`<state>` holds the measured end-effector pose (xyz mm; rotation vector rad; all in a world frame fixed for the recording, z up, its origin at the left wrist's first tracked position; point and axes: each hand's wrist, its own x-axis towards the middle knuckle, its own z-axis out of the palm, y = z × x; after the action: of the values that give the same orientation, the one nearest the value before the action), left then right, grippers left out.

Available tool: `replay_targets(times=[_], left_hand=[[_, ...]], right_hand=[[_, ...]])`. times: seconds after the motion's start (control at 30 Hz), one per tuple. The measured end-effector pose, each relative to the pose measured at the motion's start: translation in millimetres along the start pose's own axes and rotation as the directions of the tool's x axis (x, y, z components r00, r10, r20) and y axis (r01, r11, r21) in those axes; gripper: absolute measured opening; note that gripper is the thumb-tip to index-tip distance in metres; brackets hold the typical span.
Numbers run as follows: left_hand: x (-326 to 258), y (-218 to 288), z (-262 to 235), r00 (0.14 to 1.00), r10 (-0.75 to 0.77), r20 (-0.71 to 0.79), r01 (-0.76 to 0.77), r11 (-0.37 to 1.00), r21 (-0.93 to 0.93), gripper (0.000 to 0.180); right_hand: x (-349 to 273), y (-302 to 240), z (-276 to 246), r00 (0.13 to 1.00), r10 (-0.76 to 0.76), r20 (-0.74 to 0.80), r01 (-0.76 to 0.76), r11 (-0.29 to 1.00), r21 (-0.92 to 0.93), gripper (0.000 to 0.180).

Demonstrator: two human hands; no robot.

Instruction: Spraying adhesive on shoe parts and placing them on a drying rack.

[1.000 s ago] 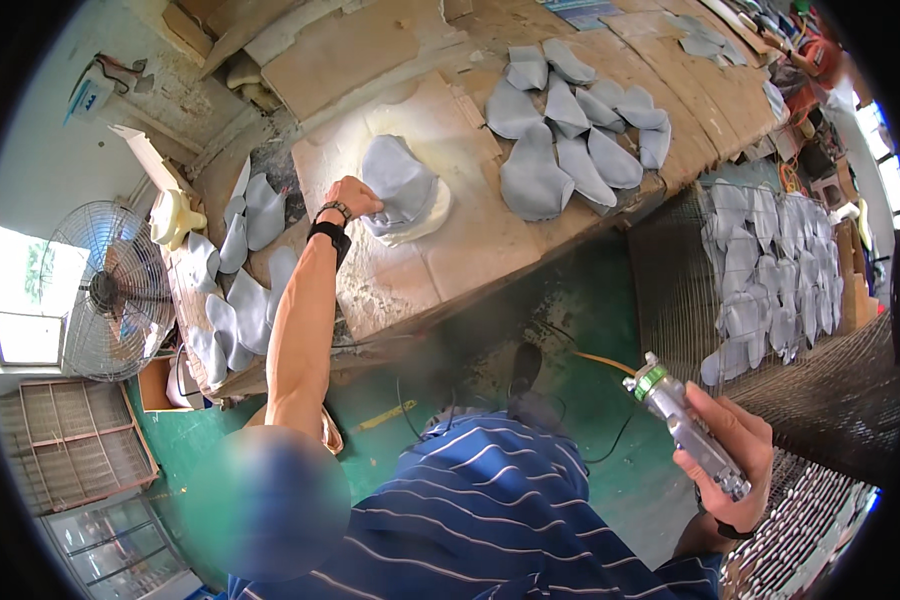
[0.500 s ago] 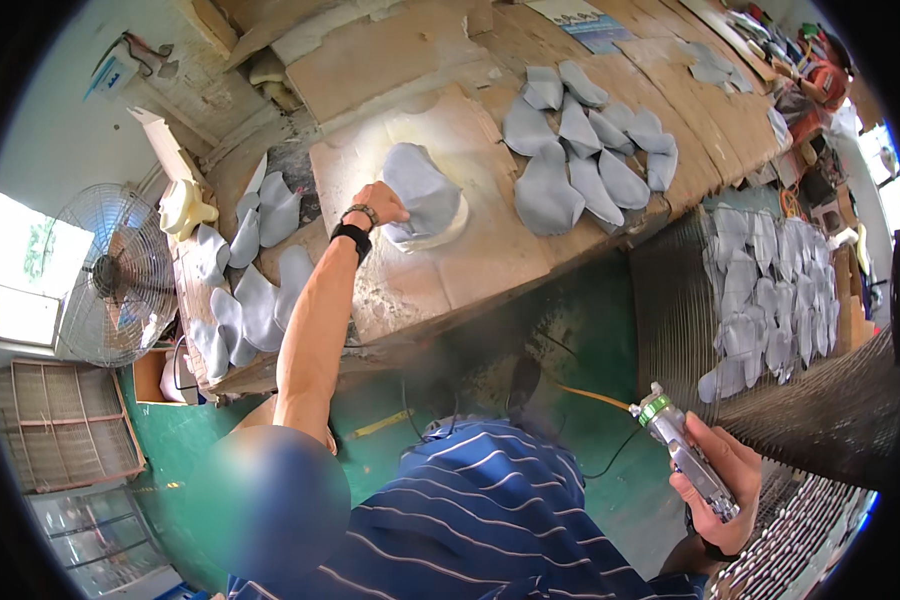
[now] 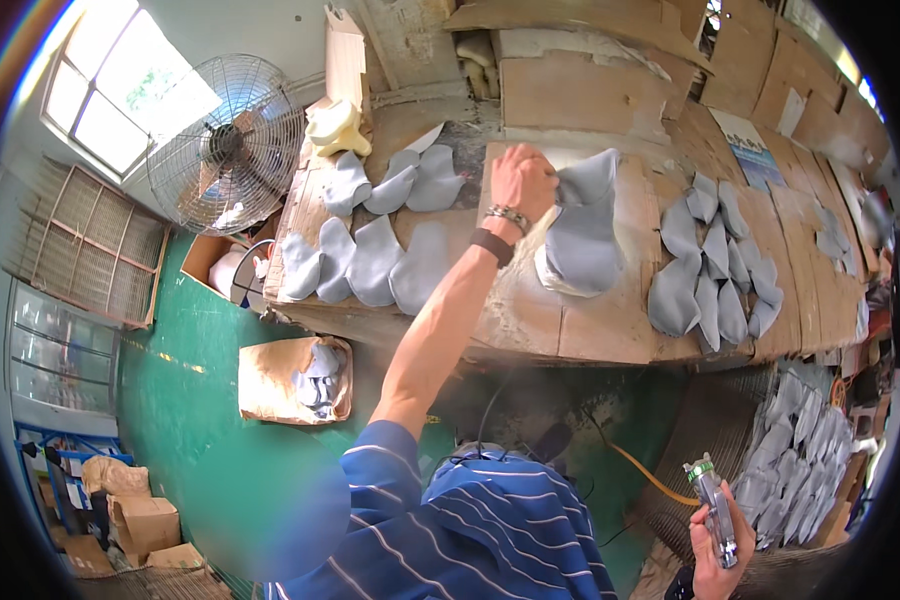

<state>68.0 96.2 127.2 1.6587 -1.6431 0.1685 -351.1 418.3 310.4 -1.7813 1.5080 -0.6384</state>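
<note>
A grey, curved, sheet-like piece sits on the cardboard-covered bench, with a pale cream edge showing along its left and lower sides. My left hand is closed at the upper left edge of that piece, its fingertips partly hidden; the top of the piece bends upward there. Low on the right, my right hand grips a metal spray gun with a green ring near its head, away from the bench. A yellow hose runs near the gun.
Similar grey pieces lie left and right on the bench. A wire-caged fan stands at left. An open bag with grey pieces is on the green floor. A mesh rack with more pieces stands at right.
The view has turned left, bringing the floor bag into sight. My left hand has gone from the grey piece's lower left to its upper left edge. The spray gun stays in my right hand.
</note>
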Motion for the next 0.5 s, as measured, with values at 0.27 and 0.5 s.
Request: replay_targets(times=[0.27,0.5], left_hand=[[-2,-63,-79,0.985,-0.166,0.046,0.171,0.971,-0.165,0.018],[-11,-96,-71,0.986,-0.115,0.117,0.134,0.977,-0.166,0.021]], right_hand=[[23,-10,36,0.999,-0.018,0.034,0.019,0.999,-0.040,0.045],[41,-6,71,0.998,-0.009,0.061,0.001,0.992,0.128,0.048]])
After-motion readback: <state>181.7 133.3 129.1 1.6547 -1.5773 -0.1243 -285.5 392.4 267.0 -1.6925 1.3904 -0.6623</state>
